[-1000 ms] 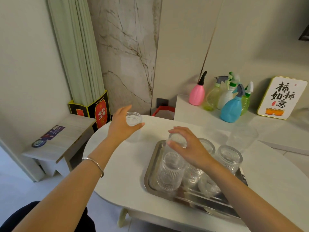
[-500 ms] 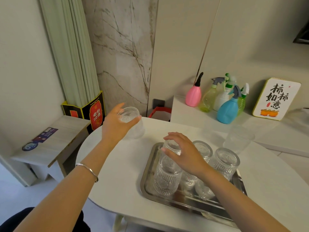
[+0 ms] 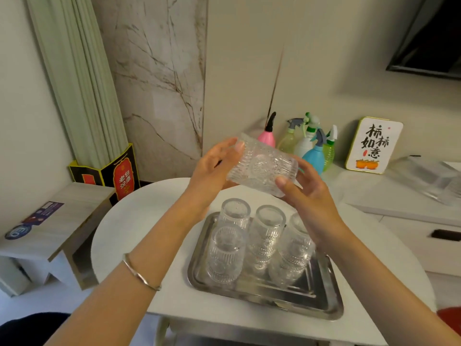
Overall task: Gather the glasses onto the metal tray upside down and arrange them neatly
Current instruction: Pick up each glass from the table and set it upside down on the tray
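Note:
A ribbed clear glass [image 3: 263, 168] lies on its side in the air above the table, held between both hands. My left hand [image 3: 212, 171] grips its left end and my right hand [image 3: 305, 193] grips its right end. Below, the metal tray [image 3: 311, 299] sits on the white round table [image 3: 139, 236]. Several ribbed glasses stand upside down on the tray: one at the front left [image 3: 225, 255], one behind it [image 3: 234, 213], one in the middle [image 3: 268, 236]. My right wrist partly hides another glass [image 3: 290, 258] on the right.
Coloured spray bottles [image 3: 313, 148] and a framed sign [image 3: 373, 146] stand on the white counter behind the table. A low wooden stool [image 3: 50, 228] is at the left, with a black and red box [image 3: 117, 176] and a curtain behind it.
My left hand lifted the glass from the far left of the table to the middle and tipped it sideways. My right hand left the tray's glasses and took the glass's other end.

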Demonstrator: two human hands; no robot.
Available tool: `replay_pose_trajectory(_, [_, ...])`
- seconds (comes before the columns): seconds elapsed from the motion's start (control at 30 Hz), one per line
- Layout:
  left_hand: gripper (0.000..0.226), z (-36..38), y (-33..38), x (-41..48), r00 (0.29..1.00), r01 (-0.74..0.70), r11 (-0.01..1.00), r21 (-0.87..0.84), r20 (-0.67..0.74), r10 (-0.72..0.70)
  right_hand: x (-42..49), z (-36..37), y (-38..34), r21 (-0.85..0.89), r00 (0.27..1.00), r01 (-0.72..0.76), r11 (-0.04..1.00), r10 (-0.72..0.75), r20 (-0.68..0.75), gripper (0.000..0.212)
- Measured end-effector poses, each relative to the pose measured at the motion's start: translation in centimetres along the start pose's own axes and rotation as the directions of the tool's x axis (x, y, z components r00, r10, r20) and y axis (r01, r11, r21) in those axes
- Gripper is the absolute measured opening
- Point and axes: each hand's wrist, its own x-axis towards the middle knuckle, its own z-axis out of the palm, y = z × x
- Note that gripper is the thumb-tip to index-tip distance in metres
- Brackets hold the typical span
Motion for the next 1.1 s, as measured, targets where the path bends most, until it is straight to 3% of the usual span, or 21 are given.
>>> replay_pose_trajectory(0.13, [0.06, 1.2, -1.1, -0.5, 0.984, -0.005, 0.985, 0.173, 0.178, -0.027, -1.3, -3.2, -0.7, -0.056, 0.998, 0.05, 0.997, -0.052, -0.028, 0.059])
replay_pose_trajectory(0.27, [0.061, 0.8, -3.6, -0.7, 0.976, 0.021, 0.963, 0.27, 0.204, -0.078, -2.4, -5.7, -0.9, -0.183, 1.0, 0.01, 0.983, -0.014, -0.016, 0.061])
replay_pose_trajectory(0.4, [0.046, -0.3, -7.3, -1.0, 0.958, -0.026, 0.808, 0.589, 0.245, -0.148, -3.6, -6.4, -0.5, -0.447, 0.998, 0.013, 0.894, 0.017, 0.063, 0.066])
replay_pose_trajectory(0.47, [0.047, -0.6, -8.8, -1.2, 0.943, -0.058, 0.749, 0.66, 0.282, -0.175, -4.1, -6.1, -0.2, -0.51, 0.992, 0.003, 0.86, 0.061, 0.108, 0.065])
replay_pose_trajectory(0.73, [0.051, -1.1, -11.2, -1.3, 0.938, -0.074, 0.698, 0.712, 0.288, -0.195, -5.2, -4.0, 4.4, -0.701, 0.969, 0.001, 0.713, 0.172, 0.176, 0.067])
replay_pose_trajectory(1.1, [0.05, -1.2, -11.8, -1.1, 0.949, -0.072, 0.708, 0.703, 0.267, -0.168, -5.5, -2.3, 6.7, -0.754, 0.964, 0.058, 0.654, 0.159, 0.211, 0.069])
